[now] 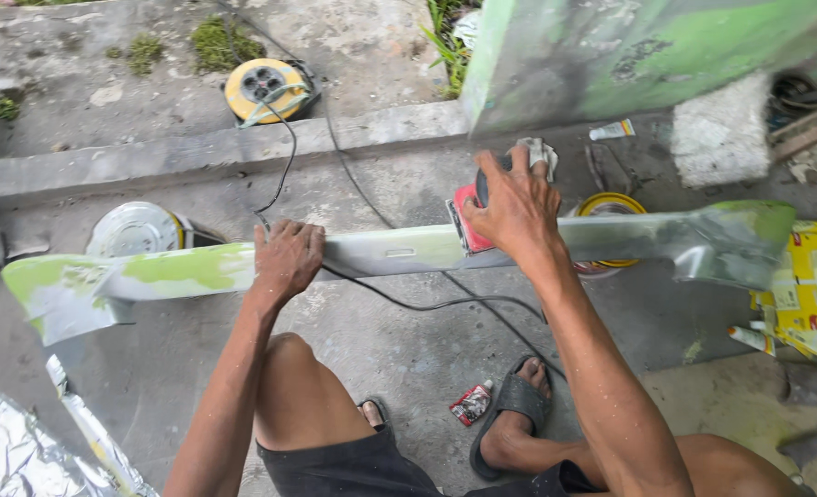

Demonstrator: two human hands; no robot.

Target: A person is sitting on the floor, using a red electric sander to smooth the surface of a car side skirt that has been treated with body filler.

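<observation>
Head view, looking down over bare knees and sandalled feet to a concrete floor

Right hand (516, 204): clenched over the top of a small red power sander (468, 221), pressing it on the upper face of the panel; a grey rag (539, 153) is bunched under the fingers at the sander's far side

Left hand (286, 260): laid flat, fingers curled over the far edge of the panel, steadying it; holds nothing else

Panel (178, 271): long narrow body trim, grey with patches of green filler, lying directly in front of both hands; long axis runs left to right across the view, tilting slightly up toward the right; its left end flares wide, its right end bends down. The sander sits just right of the middle, so the right hand is nearer the right end, the left hand nearer the left end; a bare stretch of panel lies between the two hands

Black cord (399, 299): runs from the sander under the panel, loops over the floor toward the person, then goes back to a yellow cable reel (263, 87) beyond the kerb

Around: round tin lid (137, 230) behind the panel's left part; yellow-rimmed tin (611, 204) behind the right part; green-smeared board (629, 55) leaning at the back; small tube (613, 131) near it; yellow printed paper (809, 285) at far right; foil sheet (12, 442) at lower left; small red packet (471, 403) by the right foot

Obstruction: only the cord crosses beneath the panel
</observation>
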